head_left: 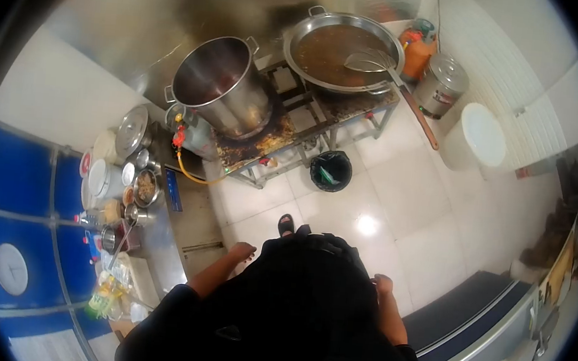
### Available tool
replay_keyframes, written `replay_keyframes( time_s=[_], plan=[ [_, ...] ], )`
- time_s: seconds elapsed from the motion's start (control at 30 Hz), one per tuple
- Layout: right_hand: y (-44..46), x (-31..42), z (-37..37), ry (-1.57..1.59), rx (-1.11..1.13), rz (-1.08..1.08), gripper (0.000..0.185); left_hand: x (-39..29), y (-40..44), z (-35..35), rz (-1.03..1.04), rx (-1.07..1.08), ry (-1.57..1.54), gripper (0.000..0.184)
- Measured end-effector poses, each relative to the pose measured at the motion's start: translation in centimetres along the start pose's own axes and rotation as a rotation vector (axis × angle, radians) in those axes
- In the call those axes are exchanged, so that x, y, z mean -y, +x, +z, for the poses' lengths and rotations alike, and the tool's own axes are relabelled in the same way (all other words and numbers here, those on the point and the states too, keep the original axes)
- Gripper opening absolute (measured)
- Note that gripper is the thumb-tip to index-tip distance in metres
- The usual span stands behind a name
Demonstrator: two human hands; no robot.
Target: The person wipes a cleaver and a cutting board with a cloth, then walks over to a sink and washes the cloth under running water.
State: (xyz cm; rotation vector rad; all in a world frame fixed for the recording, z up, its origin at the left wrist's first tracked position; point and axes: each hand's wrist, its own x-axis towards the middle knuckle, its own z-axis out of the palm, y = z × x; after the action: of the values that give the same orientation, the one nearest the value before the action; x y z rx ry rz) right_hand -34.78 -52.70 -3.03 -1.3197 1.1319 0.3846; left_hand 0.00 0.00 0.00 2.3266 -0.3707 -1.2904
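My left hand hangs low at my left side, its fingers loosely bent and apart, with nothing visible in it. The steel counter is nearest to it. On my right side, my right hand is curled closed beside my dark clothing; a small reddish spot shows at its inner edge, too small to name. Ahead on a burner stand are a tall steel stockpot with dark reddish contents and a wide steel pan of brown liquid. A long-handled strainer rests in the pan, its wooden handle jutting over the rim.
A black bin stands on the tiled floor before the burners. Gas cylinders, a lidded steel drum and a white bucket line the right. Bowls and tubs crowd the left counter; a dark-topped cabinet is at right.
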Motion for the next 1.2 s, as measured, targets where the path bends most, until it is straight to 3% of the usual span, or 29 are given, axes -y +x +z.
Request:
replay_keyframes(
  time_s=[0.07, 0.1, 0.17, 0.2, 0.3, 0.33, 0.4, 0.47, 0.5, 0.53, 0.63, 0.77, 1.03, 1.2],
  plan=[
    [0.2, 1.9, -0.2, 0.234, -0.044, 0.134, 0.039, -2.0, 0.4, 1.2, -0.006, -0.039, -0.045, 0.036],
    [-1.1, 2.3, -3.7, 0.196, -0.077, 0.133, 0.039, -3.5, 0.9, 2.6, -0.001, -0.045, -0.075, 0.036],
    [-0.9, 2.4, -3.2, 0.044, -0.057, 0.078, 0.038, -4.6, -0.1, 1.5, -0.269, -0.062, -0.351, 0.036],
    [-0.8, 2.2, -2.6, -0.007, -0.044, 0.063, 0.038, -5.0, -0.2, 0.9, -0.276, -0.068, -0.36, 0.036],
    [0.1, 1.5, -2.9, -0.058, -0.018, 0.022, 0.039, -4.7, 0.3, 1.4, -0.306, -0.036, -0.22, 0.032],
    [0.3, 1.1, -2.9, -0.093, 0.006, -0.019, 0.04, -3.8, 0.5, 1.8, -0.201, -0.083, -0.079, 0.03],
    [0.9, 0.6, -2.4, -0.131, 0.029, -0.063, 0.041, -2.9, 0.9, 1.8, -0.189, -0.117, 0.062, 0.028],
    [2.0, 0.1, -1.8, -0.239, 0.027, -0.164, 0.025, -2.2, 1.0, 1.1, -0.175, -0.113, 0.192, 0.029],
    [3.1, -0.7, -2.0, -0.629, 0.061, -0.394, 0.017, -2.0, 1.1, 0.9, -0.165, -0.109, 0.329, 0.03],
    [3.6, -0.6, -1.9, -1.002, 0.004, -0.649, 0.014, -2.3, 1.0, 0.4, -0.309, -0.104, 0.174, 0.033],
    [2.1, 0.9, -0.3, -0.777, -0.031, -0.479, 0.017, -1.7, 0.0, -0.7, -0.388, -0.165, -0.013, 0.037],
    [-0.1, 3.4, 1.4, -0.715, -0.042, -0.497, 0.029, -0.6, 0.2, -1.4, -0.452, -0.162, -0.08, 0.038],
    [0.1, 3.9, 3.1, -0.869, 0.03, -0.501, 0.037, 1.9, 0.5, -2.5, -0.369, -0.284, 0.043, 0.039],
    [1.2, 2.9, 3.5, -0.881, 0.039, -0.516, 0.034, 4.8, 1.4, -3.0, -0.33, -0.219, 0.06, 0.038]
  ],
)
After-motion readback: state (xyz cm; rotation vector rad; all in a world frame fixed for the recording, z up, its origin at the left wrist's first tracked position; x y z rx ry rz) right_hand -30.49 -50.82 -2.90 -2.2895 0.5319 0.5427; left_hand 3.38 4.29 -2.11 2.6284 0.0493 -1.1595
